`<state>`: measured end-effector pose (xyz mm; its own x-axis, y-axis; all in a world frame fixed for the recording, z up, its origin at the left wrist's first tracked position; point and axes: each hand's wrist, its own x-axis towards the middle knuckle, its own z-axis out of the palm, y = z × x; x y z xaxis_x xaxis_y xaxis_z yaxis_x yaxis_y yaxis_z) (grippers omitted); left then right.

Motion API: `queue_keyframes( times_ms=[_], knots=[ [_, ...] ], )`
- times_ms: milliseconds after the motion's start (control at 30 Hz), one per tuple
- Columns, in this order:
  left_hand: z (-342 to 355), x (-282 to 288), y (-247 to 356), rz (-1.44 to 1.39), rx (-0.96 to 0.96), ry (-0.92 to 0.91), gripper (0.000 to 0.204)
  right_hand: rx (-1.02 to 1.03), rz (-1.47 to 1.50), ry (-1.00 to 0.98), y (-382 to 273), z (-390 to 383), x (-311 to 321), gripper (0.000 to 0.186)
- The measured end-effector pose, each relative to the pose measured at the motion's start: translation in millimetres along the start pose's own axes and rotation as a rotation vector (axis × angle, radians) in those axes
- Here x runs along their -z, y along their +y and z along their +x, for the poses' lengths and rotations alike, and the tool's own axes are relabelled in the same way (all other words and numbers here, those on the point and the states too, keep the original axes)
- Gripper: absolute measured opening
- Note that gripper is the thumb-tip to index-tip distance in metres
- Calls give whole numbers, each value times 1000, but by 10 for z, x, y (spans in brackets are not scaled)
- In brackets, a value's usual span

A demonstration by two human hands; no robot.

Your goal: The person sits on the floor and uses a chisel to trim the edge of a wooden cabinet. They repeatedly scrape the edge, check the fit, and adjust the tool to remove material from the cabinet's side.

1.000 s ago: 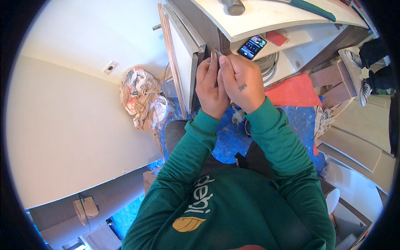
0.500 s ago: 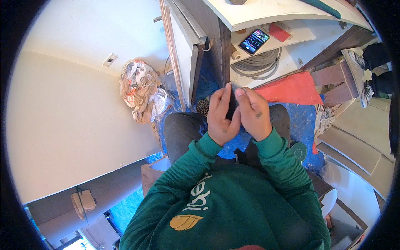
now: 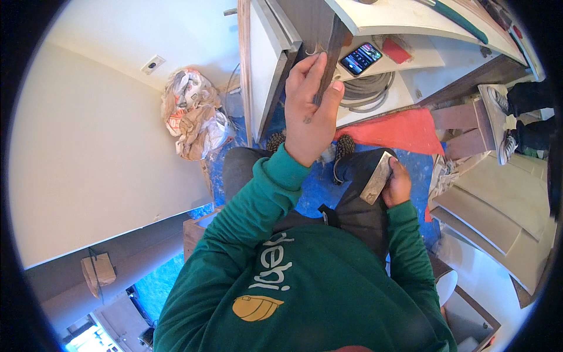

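My left hand (image 3: 312, 111) is raised at the dark brown edge of the cabinet's upright panel (image 3: 333, 50). Its fingers stretch upward, the thumb stands apart and nothing is in it; whether the fingertips touch the panel I cannot tell. Low over my right thigh, my right hand (image 3: 399, 185) grips a flat, worn rectangular block (image 3: 376, 178), grey-tan with darker stains, like a sanding block. The thumb lies along its side, while the other fingers are mostly hidden. Left of the panel, a white cabinet door (image 3: 270, 64) with grey edges stands ajar.
A phone (image 3: 360, 59) lies on the cabinet shelf above a coiled grey hose (image 3: 369, 94). Red cloth (image 3: 399, 132) spreads below. Crumpled bags (image 3: 196, 117) sit by the left wall. Another person's shoes (image 3: 507, 146) rest on a wooden stool (image 3: 484, 120) at right.
My hands have parted from around the block. The left rose to the panel; the right dropped back toward my thigh with the block, whose lighter face now shows.
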<state>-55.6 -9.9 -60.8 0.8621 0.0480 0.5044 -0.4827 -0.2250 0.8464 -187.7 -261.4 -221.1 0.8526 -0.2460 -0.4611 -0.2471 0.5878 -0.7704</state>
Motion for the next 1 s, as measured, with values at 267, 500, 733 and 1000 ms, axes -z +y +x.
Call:
queue_keyframes(
  times_ms=[267,500,733,1000],
  knots=[
    [212,0,-81,-321,146,71,36,67,-188,-104,131,46,-65,30],
    [439,8,-62,-259,97,101,24,59,-218,-113,74,8,-103,30],
    [454,66,-113,-411,173,46,18,73,-198,-125,93,22,-71,30],
    [442,73,-214,-600,396,15,15,84,-193,-141,114,38,-61,29]
  ],
)
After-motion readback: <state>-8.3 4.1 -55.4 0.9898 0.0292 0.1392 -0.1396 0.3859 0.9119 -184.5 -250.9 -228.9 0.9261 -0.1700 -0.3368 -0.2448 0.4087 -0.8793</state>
